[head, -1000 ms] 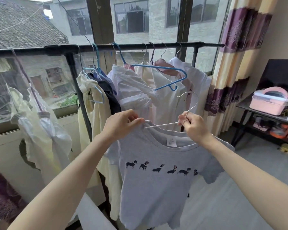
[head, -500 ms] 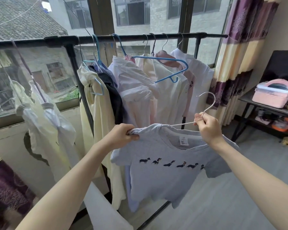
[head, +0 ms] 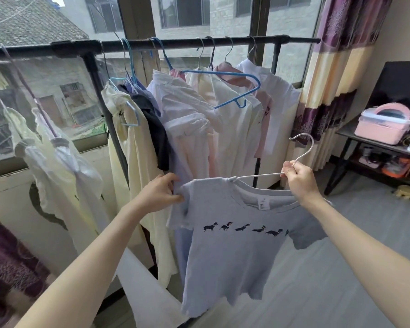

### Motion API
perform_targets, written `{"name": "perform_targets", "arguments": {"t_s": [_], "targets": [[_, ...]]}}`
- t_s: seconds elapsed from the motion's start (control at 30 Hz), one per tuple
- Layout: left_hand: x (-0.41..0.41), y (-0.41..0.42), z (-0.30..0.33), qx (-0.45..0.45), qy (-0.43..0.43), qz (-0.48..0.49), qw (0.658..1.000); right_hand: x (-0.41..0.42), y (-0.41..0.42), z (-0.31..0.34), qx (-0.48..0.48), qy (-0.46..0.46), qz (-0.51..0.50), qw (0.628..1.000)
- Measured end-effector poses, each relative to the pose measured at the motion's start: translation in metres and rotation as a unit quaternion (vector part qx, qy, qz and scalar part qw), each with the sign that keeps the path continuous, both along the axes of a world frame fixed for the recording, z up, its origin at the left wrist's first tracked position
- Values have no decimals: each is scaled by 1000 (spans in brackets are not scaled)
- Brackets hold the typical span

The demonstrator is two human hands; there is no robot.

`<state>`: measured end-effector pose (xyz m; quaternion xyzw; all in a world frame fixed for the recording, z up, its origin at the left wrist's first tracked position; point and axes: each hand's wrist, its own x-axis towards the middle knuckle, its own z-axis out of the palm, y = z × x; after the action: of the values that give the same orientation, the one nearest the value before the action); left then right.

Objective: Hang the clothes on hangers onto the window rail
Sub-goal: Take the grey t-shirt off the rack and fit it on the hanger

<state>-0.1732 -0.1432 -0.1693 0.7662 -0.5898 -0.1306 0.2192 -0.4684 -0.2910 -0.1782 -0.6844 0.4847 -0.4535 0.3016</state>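
The window rail point(head: 180, 43) already carries a crowded row of clothes point(head: 213, 119): cream, white, pink and dark garments bunched together under its middle stretch, with a pale blouse point(head: 57, 162) hanging apart toward the rail's left end. Most of the hanging therefore looks done. One piece is left as far as the view shows: a grey T-shirt point(head: 237, 245) printed with a line of six small dogs, held well below the rail and in front of the hung clothes.

The T-shirt sits on a white wire hanger point(head: 301, 147), but only partly; the left shoulder is on the wire, while the right shoulder is hidden behind the right hand. The left hand point(head: 159, 195) pinches the shirt's left shoulder seam between thumb and curled fingers. The right hand point(head: 298, 178) has its fingers closed around the hanger's neck just under the hook, which points up toward the rail and is not yet on it.

Counting hooks on the rail, about nine can be made out, though the bunching makes this uncertain. One blue plastic hanger point(head: 225, 76) near the rail's middle is tilted, one arm showing bare above the clothes. Remaining, by this judgement: settle the shirt, lift it, hook it over the rail.
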Motion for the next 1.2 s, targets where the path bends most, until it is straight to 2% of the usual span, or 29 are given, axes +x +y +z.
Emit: {"name": "perform_targets", "arguments": {"t_s": [0.1,0.2,0.37,0.47,0.63,0.77,0.87,1.0,1.07,1.13,1.2], "targets": [[-9,2,-2,-31,90,-50,994,-2,0,-5,1,8,6,1000],[-23,-1,-1,-67,114,-79,988,1,3,-9,-13,14,12,1000],[-42,-13,5,35,85,-117,989,7,16,-10,-71,2,38,997],[-47,-13,8,79,141,-133,978,10,23,-8,-104,8,52,993],[-47,-14,-2,22,139,-138,980,13,25,-6,-120,40,69,990],[-44,-14,-3,-32,190,-120,974,13,22,-10,-101,35,47,993],[-39,-14,-7,-78,147,-112,980,15,22,-13,-93,41,43,994],[-45,-12,-21,-173,-47,-82,980,21,26,-11,-94,59,36,993],[-47,-9,-23,-204,-78,-73,973,23,26,-10,-100,62,38,992],[-45,-8,-22,-157,-54,-73,983,23,28,-11,-108,69,45,991],[-44,-10,-18,-62,-1,-88,994,25,30,-13,-136,72,53,987]]}}
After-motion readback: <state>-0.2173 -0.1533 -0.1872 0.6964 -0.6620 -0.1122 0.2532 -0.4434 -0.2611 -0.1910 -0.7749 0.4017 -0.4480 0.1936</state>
